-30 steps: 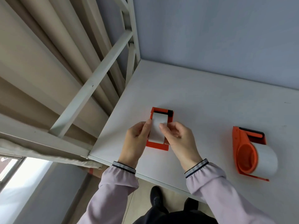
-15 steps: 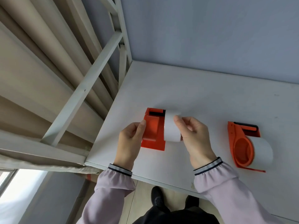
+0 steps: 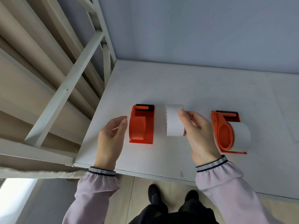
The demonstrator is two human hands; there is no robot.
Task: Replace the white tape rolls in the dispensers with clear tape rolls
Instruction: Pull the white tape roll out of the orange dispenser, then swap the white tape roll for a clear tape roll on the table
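Orange plastic dispenser (image 3: 141, 125) sits on the white counter (image 3: 186, 88) near its left edge, w/ its hub bare, black cutter end pointing away from me. I see the left hand (image 3: 111, 136) just beside its left side, fingers loosely curled, thumb and forefinger tips near the hub wall; can't tell if they touch it, and it holds nothing. Right hand (image 3: 196, 133) grips the white tape roll (image 3: 174, 121), fingers over the top and right side of the roll. Roll is just right of the empty dispenser w/ a small gap between them; can't tell if it rests on the counter or is held just above it.

Second orange dispenser (image 3: 225, 131) lies further right on the counter, w/ its own white roll (image 3: 241, 135) loaded on the hub, apart from the right hand by a narrow strip of counter. Both wrists show lilac sleeves w/ striped cuffs (image 3: 211, 162). Pale grey wall (image 3: 194, 29) backs the counter. White metal frame (image 3: 68, 88) w/ beige panels runs along the left. Below the counter edge I see dark shoes (image 3: 154, 195) on a light floor.
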